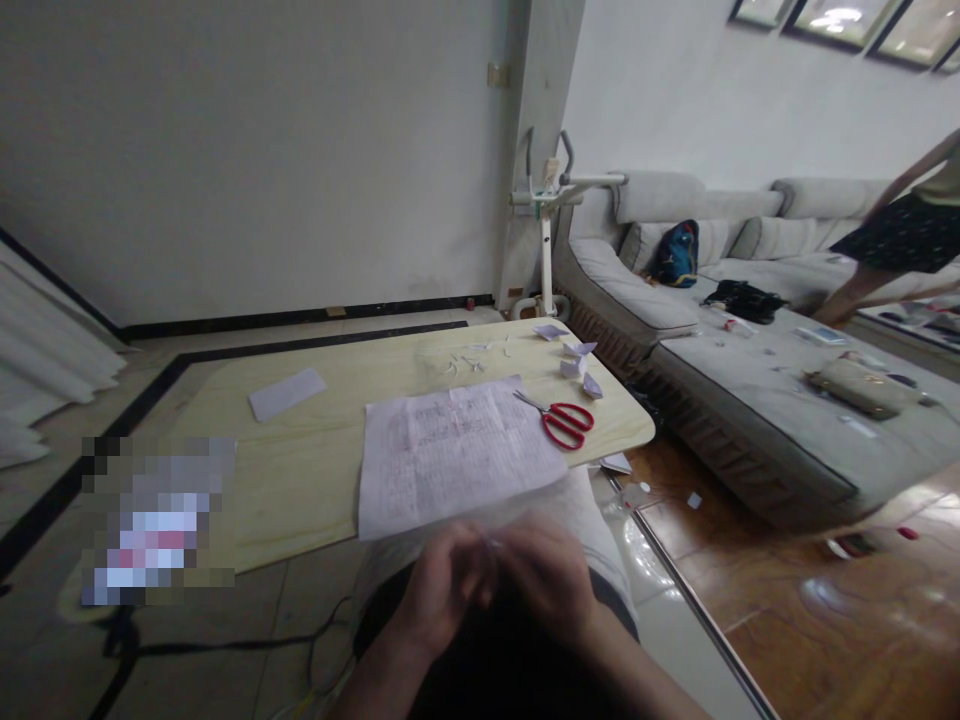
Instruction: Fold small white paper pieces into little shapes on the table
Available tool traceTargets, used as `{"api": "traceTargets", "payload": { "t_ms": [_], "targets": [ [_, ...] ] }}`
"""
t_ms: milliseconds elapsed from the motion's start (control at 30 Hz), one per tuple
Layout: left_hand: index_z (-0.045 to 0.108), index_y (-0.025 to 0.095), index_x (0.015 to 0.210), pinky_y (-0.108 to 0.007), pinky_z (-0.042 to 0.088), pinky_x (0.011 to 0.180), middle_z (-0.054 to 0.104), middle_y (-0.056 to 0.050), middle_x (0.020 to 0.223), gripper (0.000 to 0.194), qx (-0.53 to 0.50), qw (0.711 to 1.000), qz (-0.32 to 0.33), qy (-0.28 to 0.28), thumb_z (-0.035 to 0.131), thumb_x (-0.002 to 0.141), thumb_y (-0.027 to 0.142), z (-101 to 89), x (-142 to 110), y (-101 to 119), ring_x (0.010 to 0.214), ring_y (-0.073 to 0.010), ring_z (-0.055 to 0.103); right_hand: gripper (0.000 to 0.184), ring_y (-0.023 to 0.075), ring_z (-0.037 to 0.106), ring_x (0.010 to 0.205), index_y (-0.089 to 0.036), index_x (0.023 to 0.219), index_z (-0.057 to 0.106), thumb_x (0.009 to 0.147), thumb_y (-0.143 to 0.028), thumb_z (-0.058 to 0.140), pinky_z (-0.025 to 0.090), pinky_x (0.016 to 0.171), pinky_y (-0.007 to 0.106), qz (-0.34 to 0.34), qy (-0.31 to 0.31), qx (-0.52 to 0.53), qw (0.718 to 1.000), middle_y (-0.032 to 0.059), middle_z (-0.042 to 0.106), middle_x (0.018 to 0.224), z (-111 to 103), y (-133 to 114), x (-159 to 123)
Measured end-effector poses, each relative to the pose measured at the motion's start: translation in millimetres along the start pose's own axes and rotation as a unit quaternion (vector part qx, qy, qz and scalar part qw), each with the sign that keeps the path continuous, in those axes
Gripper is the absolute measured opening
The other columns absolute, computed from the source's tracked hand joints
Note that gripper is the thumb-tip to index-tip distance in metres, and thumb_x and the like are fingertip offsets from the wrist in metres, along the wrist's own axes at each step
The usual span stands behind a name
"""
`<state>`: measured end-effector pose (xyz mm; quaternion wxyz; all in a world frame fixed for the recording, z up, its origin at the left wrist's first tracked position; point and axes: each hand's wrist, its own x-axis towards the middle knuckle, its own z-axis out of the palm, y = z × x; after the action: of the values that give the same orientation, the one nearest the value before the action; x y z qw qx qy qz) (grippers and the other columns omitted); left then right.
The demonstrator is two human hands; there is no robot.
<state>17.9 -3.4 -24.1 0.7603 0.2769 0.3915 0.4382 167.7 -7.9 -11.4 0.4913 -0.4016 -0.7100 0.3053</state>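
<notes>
Over my lap, just short of the table's near edge, my left hand (pixel 454 570) and my right hand (pixel 544 570) meet at the fingertips. The fingers of both are curled and pressed together; motion blur hides what they pinch, if anything. Beyond them a large creased sheet of printed paper (pixel 450 450) lies on the pale wooden table (pixel 307 490), its near edge hanging over the side. Red-handled scissors (pixel 566 424) rest at its right edge with the blades over the paper. Several small folded paper pieces (pixel 574 367) stand near the table's far right corner.
White paper scraps (pixel 465 365) lie at the back of the table, and a blank folded paper (pixel 287 394) at the left. A pixelated patch covers the left end. To the right is a grey sofa (pixel 750 430) with bags; a person (pixel 900 225) stands beyond it.
</notes>
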Motion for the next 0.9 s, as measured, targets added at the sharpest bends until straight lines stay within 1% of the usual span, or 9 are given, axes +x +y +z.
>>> {"api": "traceTargets", "payload": {
  "t_ms": [100,167,233,400,467,533,600,733,900],
  "targets": [
    [0.051,0.018,0.057,-0.023,0.039,0.049,0.048,0.003,0.048,0.029,0.114,0.99,0.077,-0.024,0.048,0.082,0.033,3.5,-5,8,0.047,-0.0108,0.048,0.023,0.0167,0.057,0.062,-0.018,0.073,0.072,0.085,-0.035,0.06,0.045,0.06,0.028,0.144,0.05,0.083,0.985,0.004,0.066,0.066,0,-2,5],
    [0.057,0.017,0.067,-0.022,0.042,0.056,0.056,0.002,0.058,0.024,0.236,0.964,0.121,-0.013,0.054,0.084,0.034,5.7,-9,13,0.057,-0.0119,0.053,0.03,0.0149,0.055,0.058,-0.016,0.07,0.069,0.083,-0.042,0.062,0.043,0.056,0.026,0.236,0.06,0.162,0.956,0.0025,0.063,0.062,1,0,8],
    [0.06,0.018,0.073,-0.022,0.043,0.059,0.058,0.002,0.065,0.022,0.329,0.933,0.148,0.007,0.056,0.085,0.036,6.9,-11,17,0.062,-0.0125,0.053,0.034,0.013,0.051,0.053,-0.014,0.069,0.068,0.079,-0.046,0.065,0.04,0.051,0.024,0.28,0.051,0.226,0.932,0.0009,0.059,0.057,2,2,9],
    [0.058,0.018,0.067,-0.022,0.04,0.057,0.056,0.002,0.061,0.029,0.453,0.867,0.208,0.017,0.05,0.089,0.036,6.8,-11,19,0.059,-0.0127,0.052,0.037,0.0108,0.048,0.049,-0.013,0.068,0.066,0.075,-0.049,0.069,0.037,0.049,0.023,0.323,0.034,0.301,0.896,-0.0009,0.056,0.053,8,8,7],
    [0.059,0.019,0.067,-0.022,0.039,0.057,0.058,0.001,0.061,0.027,0.494,0.835,0.24,0.02,0.052,0.088,0.034,6.3,-11,21,0.058,-0.0129,0.052,0.037,0.0099,0.046,0.049,-0.013,0.068,0.065,0.074,-0.049,0.071,0.036,0.049,0.023,0.336,0.031,0.305,0.89,-0.002,0.054,0.052,9,9,7],
    [0.061,0.02,0.07,-0.023,0.038,0.057,0.061,0.001,0.064,0.024,0.515,0.817,0.26,0.017,0.051,0.088,0.031,5.3,-11,22,0.06,-0.0135,0.054,0.037,0.0091,0.044,0.048,-0.013,0.066,0.064,0.073,-0.049,0.071,0.034,0.048,0.022,0.337,0.033,0.298,0.892,-0.0029,0.051,0.05,9,10,8],
    [0.062,0.02,0.071,-0.023,0.037,0.057,0.061,0.001,0.064,0.024,0.527,0.806,0.268,0.009,0.049,0.089,0.029,3.4,-12,22,0.06,-0.0138,0.055,0.038,0.0089,0.042,0.047,-0.013,0.065,0.063,0.073,-0.049,0.071,0.033,0.047,0.022,0.335,0.028,0.291,0.895,-0.0031,0.05,0.05,9,11,9],
    [0.055,0.02,0.061,-0.025,0.032,0.054,0.053,0.002,0.056,0.03,0.554,0.782,0.287,0.002,0.049,0.089,0.03,-0.6,-11,20,0.054,-0.0129,0.048,0.038,0.0086,0.04,0.048,-0.013,0.065,0.062,0.075,-0.049,0.068,0.031,0.047,0.021,0.338,0.008,0.283,0.897,-0.0032,0.049,0.051,8,11,9],
    [0.053,0.021,0.059,-0.026,0.03,0.054,0.052,0.001,0.055,0.033,0.534,0.799,0.278,-0.004,0.047,0.09,0.029,0.3,-12,21,0.053,-0.0135,0.048,0.04,0.0092,0.04,0.049,-0.014,0.063,0.06,0.076,-0.052,0.066,0.033,0.047,0.022,0.324,0.012,0.247,0.913,-0.0032,0.048,0.052,6,9,9]
  ]
}}
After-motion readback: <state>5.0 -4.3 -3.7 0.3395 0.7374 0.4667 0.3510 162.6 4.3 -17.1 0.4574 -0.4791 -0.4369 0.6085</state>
